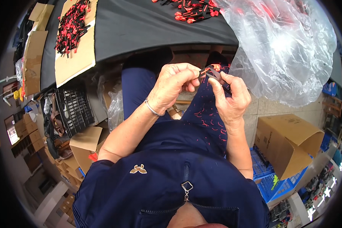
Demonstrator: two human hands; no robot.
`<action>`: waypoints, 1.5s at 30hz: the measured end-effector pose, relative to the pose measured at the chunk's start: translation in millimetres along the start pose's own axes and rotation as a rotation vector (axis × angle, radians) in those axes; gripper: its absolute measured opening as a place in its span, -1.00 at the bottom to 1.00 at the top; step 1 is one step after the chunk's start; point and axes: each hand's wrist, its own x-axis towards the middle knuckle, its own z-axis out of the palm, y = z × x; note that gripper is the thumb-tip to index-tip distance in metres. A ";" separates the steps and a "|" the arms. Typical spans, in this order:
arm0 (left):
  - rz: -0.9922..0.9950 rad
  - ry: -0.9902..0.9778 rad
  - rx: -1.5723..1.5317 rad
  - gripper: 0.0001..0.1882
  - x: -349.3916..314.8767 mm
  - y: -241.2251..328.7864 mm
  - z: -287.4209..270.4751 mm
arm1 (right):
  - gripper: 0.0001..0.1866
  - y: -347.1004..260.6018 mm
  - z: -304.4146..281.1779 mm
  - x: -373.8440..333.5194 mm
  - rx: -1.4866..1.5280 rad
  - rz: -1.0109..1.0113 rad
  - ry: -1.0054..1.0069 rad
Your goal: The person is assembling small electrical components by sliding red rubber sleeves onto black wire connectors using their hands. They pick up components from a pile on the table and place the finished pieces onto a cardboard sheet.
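Head view: both hands, left hand (171,88) and right hand (231,99), pinch 1 red-black piece (212,72) beside a plastic bag (288,49).

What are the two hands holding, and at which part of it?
Both hands pinch one small red and black piece over the lap: the left hand grips its left end, the right hand its right end. Its exact kind cannot be told.

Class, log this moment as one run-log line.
left hand: pinches red-black piece | right hand: pinches same piece | red trimmings on lap

small red-black part (212,72) — mostly hidden by fingers (216,85)
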 end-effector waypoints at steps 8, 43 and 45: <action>-0.017 -0.005 0.015 -0.86 3.2 -3.5 0.2 | -0.71 7.6 2.2 -4.4 0.015 -0.017 -0.035; -0.110 -0.036 -0.075 -0.79 6.7 -24.0 3.1 | -0.85 6.8 6.8 -3.1 0.831 0.856 -0.080; -0.072 -0.042 -0.062 -0.83 8.0 -26.6 3.4 | -0.83 8.4 6.9 -4.4 0.816 0.845 -0.096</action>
